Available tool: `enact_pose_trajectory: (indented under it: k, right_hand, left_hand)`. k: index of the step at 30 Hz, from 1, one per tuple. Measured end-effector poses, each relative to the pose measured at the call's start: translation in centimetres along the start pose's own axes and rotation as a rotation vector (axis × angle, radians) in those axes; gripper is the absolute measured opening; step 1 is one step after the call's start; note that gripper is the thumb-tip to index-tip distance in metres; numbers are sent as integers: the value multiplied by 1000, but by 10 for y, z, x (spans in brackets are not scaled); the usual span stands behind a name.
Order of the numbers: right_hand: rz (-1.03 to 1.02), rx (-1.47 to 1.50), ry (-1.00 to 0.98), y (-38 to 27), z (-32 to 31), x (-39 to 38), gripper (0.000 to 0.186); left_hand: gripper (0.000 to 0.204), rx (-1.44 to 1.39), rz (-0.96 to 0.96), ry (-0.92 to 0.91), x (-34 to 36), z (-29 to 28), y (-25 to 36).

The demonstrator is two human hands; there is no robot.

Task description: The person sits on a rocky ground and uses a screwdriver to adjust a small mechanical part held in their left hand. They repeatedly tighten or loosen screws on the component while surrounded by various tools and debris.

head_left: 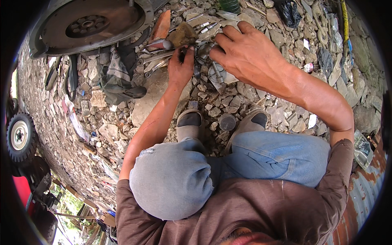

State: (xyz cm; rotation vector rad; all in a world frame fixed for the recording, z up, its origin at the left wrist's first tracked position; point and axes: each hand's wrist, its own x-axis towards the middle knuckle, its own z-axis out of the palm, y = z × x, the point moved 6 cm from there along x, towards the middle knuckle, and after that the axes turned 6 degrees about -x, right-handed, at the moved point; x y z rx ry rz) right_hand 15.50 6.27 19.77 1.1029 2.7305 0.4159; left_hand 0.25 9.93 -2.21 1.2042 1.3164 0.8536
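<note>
My left hand [181, 67] is curled closed above the stony ground, thumb and fingertips at the left side of a round, ring-like metal part [202, 53]. Whatever lies in those fingertips is too dark to name. From the right, my right hand [241, 50] bends its fingers round the same part and covers its right edge. Just below sits a second greyish metal piece [217, 74]. Several wrenches [154, 66] lie beside my left hand, and a brown, dirt-stained lump [183, 34] is just beyond it. Small silvery metal pieces [207, 27] rest farther back.
A large round metal housing [87, 25] stands at the far left, near a dark cloth [118, 77]. A small round tin-like piece [227, 121] sits between my shoes. Broken stones cover the ground. A tyred wheel [19, 135] is at the left; rusty corrugated sheet [367, 192] lies right.
</note>
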Motion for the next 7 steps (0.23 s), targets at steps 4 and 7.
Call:
enact_pose_trajectory:
  k: [4,7]
  right_hand:
    - [31,33,40,3,1,-6,18]
    - [33,47,31,4,2,-9,19]
  left_hand:
    - [40,-13,-38,24,1,-1,-4]
    - [39,-41,-30,36,1,0,-9]
